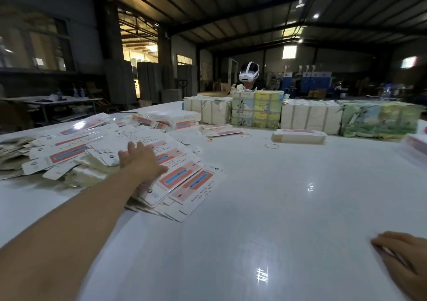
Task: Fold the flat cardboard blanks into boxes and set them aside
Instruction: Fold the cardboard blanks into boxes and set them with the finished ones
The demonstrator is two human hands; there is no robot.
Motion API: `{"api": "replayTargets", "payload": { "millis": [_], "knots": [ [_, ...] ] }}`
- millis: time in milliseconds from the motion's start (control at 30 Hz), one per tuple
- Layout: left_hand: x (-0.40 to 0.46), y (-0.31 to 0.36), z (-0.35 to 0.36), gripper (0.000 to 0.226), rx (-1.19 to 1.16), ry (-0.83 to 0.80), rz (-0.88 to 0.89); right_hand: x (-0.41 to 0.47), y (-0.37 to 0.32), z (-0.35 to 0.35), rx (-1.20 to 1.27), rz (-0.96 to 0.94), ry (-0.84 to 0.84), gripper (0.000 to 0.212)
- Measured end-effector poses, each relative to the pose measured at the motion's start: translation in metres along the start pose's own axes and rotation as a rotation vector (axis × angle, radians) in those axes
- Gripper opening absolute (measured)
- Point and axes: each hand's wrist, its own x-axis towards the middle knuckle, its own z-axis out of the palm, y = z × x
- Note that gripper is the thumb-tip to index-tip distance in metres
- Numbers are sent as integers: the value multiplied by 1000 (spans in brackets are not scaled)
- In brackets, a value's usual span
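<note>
Table: a broad, glossy white table top [265, 208], smooth enough to mirror the ceiling lamps as bright patches.
Blanks: a loose, sprawling heap of flat white cardboard blanks printed with salmon-red rectangles and blue bars [129, 148], die-cut with small rounded tabs, lying on the left part of the table; the nearest ones fan out towards the table's middle.
Left hand: the left hand [141, 159], arm stretched out, lies palm down on top of the heap, fingers straight and close together, thumb out to the side, touching the glossy printed card.
Right hand: the right hand [402, 254] rests on the bare table at the lower right edge of view; fingers loosely curved, blurred, and whether they hold anything I cannot tell.
Folded boxes: a shallow oblong white cardboard box [299, 136] lies far across the table; a smaller one [216, 129] lies to its left.
Rubber bands: thin tan rubber band loops [271, 146] lie flat near those boxes.
Bundles: strapped blocks of cream and green-printed card stock [309, 116] stand in a row along the far edge.
Other person: a person wearing a white headset [249, 74] is behind the bundles.
</note>
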Motion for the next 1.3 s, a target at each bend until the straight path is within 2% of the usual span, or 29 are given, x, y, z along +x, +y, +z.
{"api": "replayTargets", "payload": {
  "millis": [33,67,100,167,200,267,333,400,467,533,567,633,667,700,767,833,900,967,1000,1033,1133,1167,1233,1300],
  "knots": [
    [6,-5,-2,89,-82,-45,-55,-14,5,6,22,-25,-141,93],
    [12,-8,-2,96,-120,-109,-73,-41,3,22,120,60,-205,92],
    [20,-12,0,100,-147,-153,-91,-50,11,14,136,62,-258,91],
    [33,-12,1,106,-211,-181,-114,-56,9,23,104,91,-110,91],
    [35,-10,1,111,-262,-186,-134,-48,7,26,83,37,-33,92],
    [40,-7,-2,114,-323,-197,-176,-51,9,24,45,82,-33,94],
    [37,0,-11,99,-297,-119,-161,-51,2,19,46,130,-65,95],
    [28,16,-27,71,-325,44,-47,-49,-3,11,21,153,-128,95],
    [12,41,-48,51,-484,100,131,-53,-8,-1,-71,184,-102,78],
    [-18,75,-63,39,-752,19,347,-53,-22,-13,-122,198,-52,21],
    [-39,94,-68,32,-895,-40,435,-51,-27,-17,-142,253,-145,11],
    [-83,129,-69,22,-1110,-229,596,-57,-27,-21,-141,334,-348,25],
    [-105,146,-66,22,-1152,-362,688,-58,-28,-24,-16,428,-334,25],
    [-126,161,-62,22,-1147,-486,778,-57,-30,-30,190,541,-222,20],
    [-157,187,-52,22,-1042,-662,934,-53,-36,-45,791,766,78,11],
    [-177,204,-42,30,-967,-815,1018,-49,-35,-57,1335,891,161,34],
    [-186,213,-34,32,-924,-985,1067,-49,-34,-67,1447,935,133,36],
    [-191,217,-27,32,-909,-1068,1088,-51,-32,-68,1320,946,72,22],
    [-195,219,-24,36,-910,-1013,1079,-52,-30,-67,1252,960,64,16],
    [-200,220,-21,46,-884,-876,1057,-53,-30,-64,1193,968,67,14],
    [-228,226,-14,105,-570,-263,1079,-52,-36,-56,1077,919,110,17],
    [-239,229,-11,115,-469,-90,1122,-52,-38,-54,1068,900,119,17],
    [-251,236,-9,117,-428,154,1136,-51,-44,-54,1164,868,101,17],
    [-253,238,-11,109,-546,267,1128,-50,-44,-60,1396,842,23,21]
  ]
}}
